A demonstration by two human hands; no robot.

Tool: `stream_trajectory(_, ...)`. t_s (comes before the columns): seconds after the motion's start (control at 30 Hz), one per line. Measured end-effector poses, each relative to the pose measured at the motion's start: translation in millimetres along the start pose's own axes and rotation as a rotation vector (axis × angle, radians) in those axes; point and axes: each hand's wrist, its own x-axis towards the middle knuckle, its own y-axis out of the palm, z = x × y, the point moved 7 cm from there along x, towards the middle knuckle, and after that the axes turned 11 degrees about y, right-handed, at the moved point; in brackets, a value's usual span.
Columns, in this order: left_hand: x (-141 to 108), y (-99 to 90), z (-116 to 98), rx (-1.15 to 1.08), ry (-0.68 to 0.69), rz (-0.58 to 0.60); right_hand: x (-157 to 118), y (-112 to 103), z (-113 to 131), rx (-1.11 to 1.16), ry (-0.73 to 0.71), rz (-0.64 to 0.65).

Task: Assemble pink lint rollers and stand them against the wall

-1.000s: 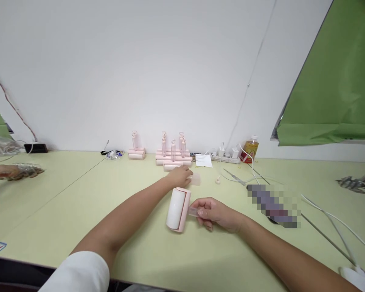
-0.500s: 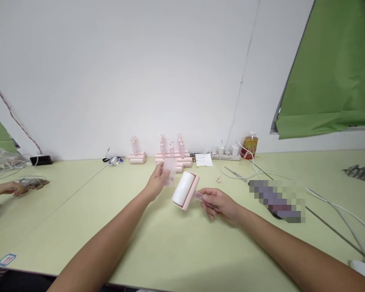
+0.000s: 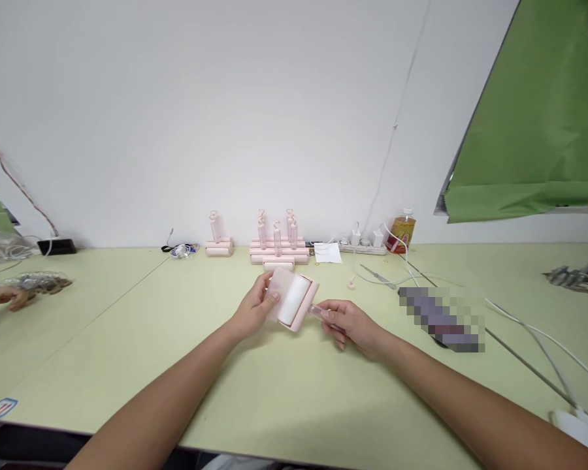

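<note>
My right hand (image 3: 349,324) is closed around the clear handle of a pink lint roller (image 3: 295,301), whose white roll faces up and to the left. In my left hand (image 3: 255,305) is a translucent pink cover (image 3: 280,284), pinched between thumb and fingers. The cover lies against the roll's left side; whether it is seated on it I cannot tell. Both things are held above the table. Behind them, several more pink lint rollers (image 3: 279,253) stand with their handles up. A small pink piece (image 3: 351,282) rests on the table to the right.
By the wall are a power strip (image 3: 365,249), white paper (image 3: 328,253) and a bottle (image 3: 402,232). Scissors (image 3: 378,277), a pixelated object (image 3: 441,318) and white cables (image 3: 529,333) lie to the right. Another person's hand (image 3: 4,297) is at far left beside wrapped items (image 3: 42,282).
My left hand has brought the cover down and right, from beside the lint roller to against its white roll. My right hand has barely moved.
</note>
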Motion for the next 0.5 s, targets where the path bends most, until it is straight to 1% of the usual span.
stream_trajectory(0.1, -1.4, -0.7, -1.0, 0.025, -0.011, -0.021, -0.8, 0.2, 1.1, -0.019, 0.006, -0.001)
stream_trajectory(0.2, -2.3, 2.3, -6.2, 0.058, 0.007, 0.005, -1.3, 0.2, 1.4, -0.044, 0.018, -0.002)
stream_trajectory(0.3, -4.4, 9.6, -14.1, 0.130, 0.033, 0.070, -1.2, -0.7, -0.7, -0.052, 0.038, -0.009)
stream_trajectory(0.43, -10.6, 25.3, -20.6, 0.267, 0.012, 0.209, -2.2, 2.6, -3.6, -0.019, 0.073, 0.023)
stream_trajectory(0.5, -12.4, 31.6, -23.3, 0.330, 0.015, 0.247, -3.6, 3.9, -2.1, 0.011, 0.087, 0.007)
